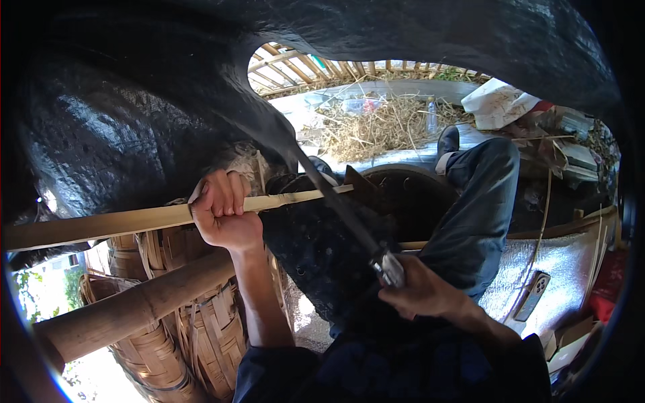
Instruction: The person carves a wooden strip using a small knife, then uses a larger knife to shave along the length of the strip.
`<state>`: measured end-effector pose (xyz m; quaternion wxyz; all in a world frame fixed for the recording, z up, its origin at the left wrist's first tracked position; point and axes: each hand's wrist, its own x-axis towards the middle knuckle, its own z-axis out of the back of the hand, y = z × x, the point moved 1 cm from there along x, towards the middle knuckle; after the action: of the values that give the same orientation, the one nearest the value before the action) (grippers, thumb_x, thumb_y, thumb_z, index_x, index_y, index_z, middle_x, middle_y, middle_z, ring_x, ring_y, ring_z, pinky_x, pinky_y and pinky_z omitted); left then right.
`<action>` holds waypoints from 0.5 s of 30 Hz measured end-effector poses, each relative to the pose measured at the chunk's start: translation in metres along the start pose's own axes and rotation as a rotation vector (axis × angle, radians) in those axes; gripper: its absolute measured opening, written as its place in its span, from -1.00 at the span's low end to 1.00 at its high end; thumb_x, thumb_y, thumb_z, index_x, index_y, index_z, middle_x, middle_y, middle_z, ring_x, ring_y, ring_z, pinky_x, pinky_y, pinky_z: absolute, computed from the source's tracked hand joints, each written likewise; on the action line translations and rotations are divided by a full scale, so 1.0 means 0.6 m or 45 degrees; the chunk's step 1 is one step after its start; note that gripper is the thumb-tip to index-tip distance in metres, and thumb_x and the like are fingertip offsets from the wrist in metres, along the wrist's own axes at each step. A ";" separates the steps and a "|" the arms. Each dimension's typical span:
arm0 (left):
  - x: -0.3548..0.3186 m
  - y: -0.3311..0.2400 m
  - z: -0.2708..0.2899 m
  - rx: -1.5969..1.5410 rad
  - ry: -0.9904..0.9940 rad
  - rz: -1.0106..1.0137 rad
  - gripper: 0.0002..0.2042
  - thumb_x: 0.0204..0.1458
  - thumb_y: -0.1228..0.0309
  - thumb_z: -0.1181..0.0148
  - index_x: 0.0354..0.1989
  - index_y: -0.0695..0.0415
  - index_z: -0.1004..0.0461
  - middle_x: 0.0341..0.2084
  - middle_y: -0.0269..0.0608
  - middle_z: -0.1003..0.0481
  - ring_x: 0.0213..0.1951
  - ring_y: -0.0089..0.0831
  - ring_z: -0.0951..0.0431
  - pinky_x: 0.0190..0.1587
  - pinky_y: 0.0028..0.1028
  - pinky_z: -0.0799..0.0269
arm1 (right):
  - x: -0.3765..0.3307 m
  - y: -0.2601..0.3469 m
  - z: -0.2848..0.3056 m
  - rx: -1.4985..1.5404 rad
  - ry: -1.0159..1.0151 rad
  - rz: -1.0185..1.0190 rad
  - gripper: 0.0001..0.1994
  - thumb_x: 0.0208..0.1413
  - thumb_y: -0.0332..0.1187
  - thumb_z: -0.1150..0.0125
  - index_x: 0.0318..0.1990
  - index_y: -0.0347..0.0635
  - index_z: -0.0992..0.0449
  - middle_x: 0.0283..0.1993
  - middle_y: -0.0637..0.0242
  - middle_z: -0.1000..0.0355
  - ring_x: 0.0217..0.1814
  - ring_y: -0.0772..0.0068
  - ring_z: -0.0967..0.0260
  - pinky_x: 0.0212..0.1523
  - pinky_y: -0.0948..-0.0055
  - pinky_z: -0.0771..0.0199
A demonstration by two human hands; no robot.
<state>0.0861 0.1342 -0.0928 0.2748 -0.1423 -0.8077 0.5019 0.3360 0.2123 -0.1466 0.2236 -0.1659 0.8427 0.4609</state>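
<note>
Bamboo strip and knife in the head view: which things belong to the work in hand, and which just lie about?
In hand:
left hand gripping the bamboo strip
right hand holding the knife, blade against the strip

Lying about:
woven baskets
thick bamboo pole
phone on the silver mat
straw pile

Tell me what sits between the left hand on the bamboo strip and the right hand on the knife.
In the head view, a dark padded cover over the lap lies between left hand and right hand. The knife blade crosses above it to the bamboo strip.

sunlit yard, straw pile (366,131), woven baskets (195,329)
</note>
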 end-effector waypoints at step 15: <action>-0.027 0.004 -0.037 0.222 -0.380 -0.127 -0.66 -0.05 0.34 0.16 -0.80 -0.03 0.08 -0.83 -0.43 0.06 -0.77 -0.67 0.12 -0.69 -0.61 0.24 | -0.008 0.036 -0.033 -0.296 0.043 -0.031 -0.69 -0.18 -0.42 -0.12 -0.22 -0.32 -0.32 -0.42 0.18 -0.35 -0.37 0.32 -0.35 -0.28 0.35 -0.34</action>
<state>0.1120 0.1432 -0.0922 0.1878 -0.0015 -0.7989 0.5713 0.3250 0.2074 -0.1193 0.1943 -0.2085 0.7851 0.5499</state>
